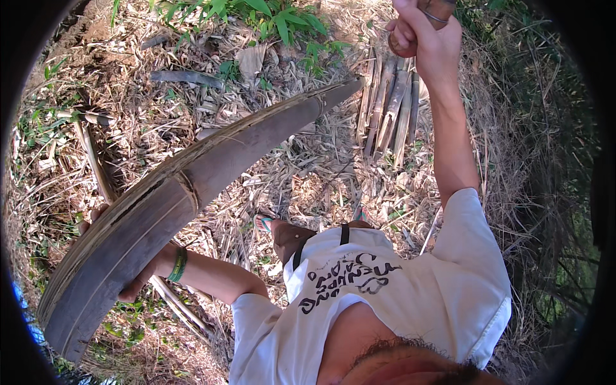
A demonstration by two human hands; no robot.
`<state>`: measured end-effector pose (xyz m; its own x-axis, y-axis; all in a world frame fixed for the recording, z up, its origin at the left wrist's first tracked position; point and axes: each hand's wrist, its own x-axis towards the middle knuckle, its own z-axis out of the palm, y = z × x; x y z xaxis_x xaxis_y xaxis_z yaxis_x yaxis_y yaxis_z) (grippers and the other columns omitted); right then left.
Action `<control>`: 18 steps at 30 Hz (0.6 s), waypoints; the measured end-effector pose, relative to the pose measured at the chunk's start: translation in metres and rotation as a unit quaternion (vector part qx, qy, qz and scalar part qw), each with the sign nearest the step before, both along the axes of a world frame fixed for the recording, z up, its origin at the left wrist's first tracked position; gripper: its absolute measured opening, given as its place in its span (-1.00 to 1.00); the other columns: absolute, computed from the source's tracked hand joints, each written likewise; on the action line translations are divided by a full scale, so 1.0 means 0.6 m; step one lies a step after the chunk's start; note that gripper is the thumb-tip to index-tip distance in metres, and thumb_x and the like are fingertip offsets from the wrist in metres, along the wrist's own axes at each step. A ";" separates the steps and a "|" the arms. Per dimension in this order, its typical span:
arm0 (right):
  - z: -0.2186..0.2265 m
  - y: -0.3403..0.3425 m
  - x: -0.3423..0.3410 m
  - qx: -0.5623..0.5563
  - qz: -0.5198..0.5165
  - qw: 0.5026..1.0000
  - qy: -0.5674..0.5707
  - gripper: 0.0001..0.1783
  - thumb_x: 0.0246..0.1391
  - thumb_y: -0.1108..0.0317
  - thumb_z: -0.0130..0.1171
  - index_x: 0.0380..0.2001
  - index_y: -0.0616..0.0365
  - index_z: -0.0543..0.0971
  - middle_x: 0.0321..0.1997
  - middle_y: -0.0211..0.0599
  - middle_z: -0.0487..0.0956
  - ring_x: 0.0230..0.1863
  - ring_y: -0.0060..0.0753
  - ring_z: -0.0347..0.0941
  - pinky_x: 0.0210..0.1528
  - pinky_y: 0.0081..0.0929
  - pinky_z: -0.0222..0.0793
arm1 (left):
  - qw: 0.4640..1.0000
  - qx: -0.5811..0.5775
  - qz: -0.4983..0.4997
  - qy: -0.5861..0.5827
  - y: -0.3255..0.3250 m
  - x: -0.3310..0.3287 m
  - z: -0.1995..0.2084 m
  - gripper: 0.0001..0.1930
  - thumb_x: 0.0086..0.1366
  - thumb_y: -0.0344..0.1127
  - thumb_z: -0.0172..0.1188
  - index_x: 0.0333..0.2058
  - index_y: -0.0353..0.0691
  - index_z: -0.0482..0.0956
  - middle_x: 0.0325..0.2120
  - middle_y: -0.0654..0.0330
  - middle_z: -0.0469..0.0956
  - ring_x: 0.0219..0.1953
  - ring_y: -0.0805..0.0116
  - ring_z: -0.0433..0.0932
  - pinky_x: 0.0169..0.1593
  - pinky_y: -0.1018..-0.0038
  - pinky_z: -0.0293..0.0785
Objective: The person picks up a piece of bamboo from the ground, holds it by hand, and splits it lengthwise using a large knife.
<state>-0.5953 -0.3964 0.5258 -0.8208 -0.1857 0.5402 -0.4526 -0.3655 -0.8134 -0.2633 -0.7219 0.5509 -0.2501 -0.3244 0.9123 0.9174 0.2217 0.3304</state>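
A long, thick length of split bamboo point(151, 215) slants from the lower left to the upper middle, its cut edge upward and a node ridge partway along. My left hand point(142, 280) is wrapped round its near part from beneath; the bamboo hides most of the palm, and fingertips show along the upper edge. At the top right my right hand point(436, 45) is raised and closed round a rounded wooden handle point(439, 9) with a metal band. Whatever the handle belongs to runs out of the picture at the top.
Several narrow split bamboo strips point(391, 109) lie bundled on the ground below my right hand. Dry leaf litter point(308, 186) covers the ground. Green leaves point(276, 16) grow at the top. Bamboo poles point(95, 157) lie at the left, and a grey piece point(186, 78) lies farther off.
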 end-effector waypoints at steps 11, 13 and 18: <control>-0.474 -0.099 0.106 0.370 0.088 0.857 -0.348 -0.73 -0.04 0.37 0.21 -0.63 0.13 0.33 -0.70 -0.35 0.39 -0.77 -0.45 0.32 -0.71 -0.40 0.16 | 0.999 0.009 -0.045 0.010 0.002 0.011 -0.018 0.09 -0.13 0.38 0.34 0.26 -0.10 0.10 0.06 -0.11 0.32 0.15 -0.12 0.31 0.22 -0.12 0.28; -0.517 -0.074 0.101 0.365 0.105 0.857 -0.349 -0.73 -0.03 0.36 0.23 -0.63 0.15 0.35 -0.70 -0.35 0.39 -0.75 -0.46 0.33 -0.70 -0.42 0.18 | 0.999 0.017 -0.046 0.018 0.012 0.004 -0.024 0.09 -0.12 0.36 0.34 0.28 -0.10 0.07 0.05 -0.13 0.32 0.16 -0.12 0.30 0.22 -0.14 0.28; -0.432 -0.040 0.030 0.383 0.241 0.786 -0.421 -0.68 -0.05 0.36 0.27 -0.68 0.17 0.34 -0.70 -0.32 0.37 -0.68 -0.45 0.36 -0.67 -0.44 0.22 | 0.987 0.014 0.157 -0.009 0.023 0.018 -0.005 0.07 -0.03 0.44 0.16 0.28 -0.19 0.03 0.08 -0.23 0.27 0.12 -0.24 0.36 0.22 -0.15 0.28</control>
